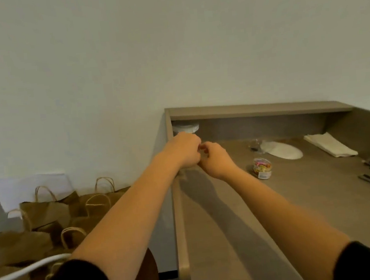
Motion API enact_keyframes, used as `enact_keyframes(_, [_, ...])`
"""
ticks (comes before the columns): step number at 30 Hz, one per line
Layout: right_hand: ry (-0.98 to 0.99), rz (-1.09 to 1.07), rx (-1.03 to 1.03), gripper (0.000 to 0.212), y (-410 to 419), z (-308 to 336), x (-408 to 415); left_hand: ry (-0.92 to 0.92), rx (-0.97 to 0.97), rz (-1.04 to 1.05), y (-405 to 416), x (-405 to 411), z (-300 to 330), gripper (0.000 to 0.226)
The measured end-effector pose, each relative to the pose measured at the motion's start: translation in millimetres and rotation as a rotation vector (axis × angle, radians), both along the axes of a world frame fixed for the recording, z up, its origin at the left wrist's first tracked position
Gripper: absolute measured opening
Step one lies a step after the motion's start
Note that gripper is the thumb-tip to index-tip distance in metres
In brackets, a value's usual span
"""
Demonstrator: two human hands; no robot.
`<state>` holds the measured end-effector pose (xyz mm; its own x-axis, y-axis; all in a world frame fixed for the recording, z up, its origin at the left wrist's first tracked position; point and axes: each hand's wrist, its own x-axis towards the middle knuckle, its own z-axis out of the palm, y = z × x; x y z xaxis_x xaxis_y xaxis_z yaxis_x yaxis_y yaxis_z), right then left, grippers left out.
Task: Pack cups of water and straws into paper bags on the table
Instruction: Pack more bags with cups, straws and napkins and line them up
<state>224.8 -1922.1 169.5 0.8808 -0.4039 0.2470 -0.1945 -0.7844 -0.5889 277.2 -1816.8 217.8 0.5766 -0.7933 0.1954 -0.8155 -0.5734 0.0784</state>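
At the desk's far-left corner: both hands meet, knuckles up, right in front of the white stack tucked under the shelf.
Left hand (186,150): fingers curled down tight, thumb side toward the other hand; it seems to grip something small, too hidden and blurred to name.
Right hand (213,159): fingers curled as well, fingertips touching the left hand's; a pale, clear bit shows between the two hands, but I cannot tell what it is.
White stack (186,127): round white pieces, maybe cup lids, just behind the left hand's knuckles, against the desk's side wall.
Paper bags (57,210): brown, with twisted handles, crowded together low down to the left of the desk, well apart from both hands.
Desk (232,214): grey-brown top with a raised back shelf.
Small jar (262,168): clear, coloured bits inside, near the right wrist.
White plate (284,150): farther right, a clear cup-like thing at its left edge.
Napkins (330,145): pale folded pile near the right wall.
Sleeves: black, at both upper arms.
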Motion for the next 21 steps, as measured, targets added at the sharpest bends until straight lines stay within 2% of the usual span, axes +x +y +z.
enact_keyframes(4, [0.026,0.014,0.017,0.043,-27.3,3.9,57.7,-0.132,0.042,0.05,-24.1,34.8,12.1,0.012])
enact_keyframes(7, [0.101,0.03,-0.056,0.05,-39.7,4.2,93.4,-0.155,0.028,0.08,-31.8,49.1,14.3,0.02])
enact_keyframes(11, [0.169,-0.002,0.053,0.067,-45.6,-0.2,127.7,-0.115,-0.004,0.116,-33.8,58.6,13.0,0.021])
enact_keyframes(16, [-0.028,-0.031,0.267,0.048,-52.1,-8.8,149.8,-0.044,-0.001,0.131,-33.3,58.5,6.3,0.017])
enact_keyframes(21, [-0.172,-0.025,0.328,0.046,-54.6,-15.3,138.7,-0.065,0.004,0.143,-28.0,44.3,1.9,0.02])
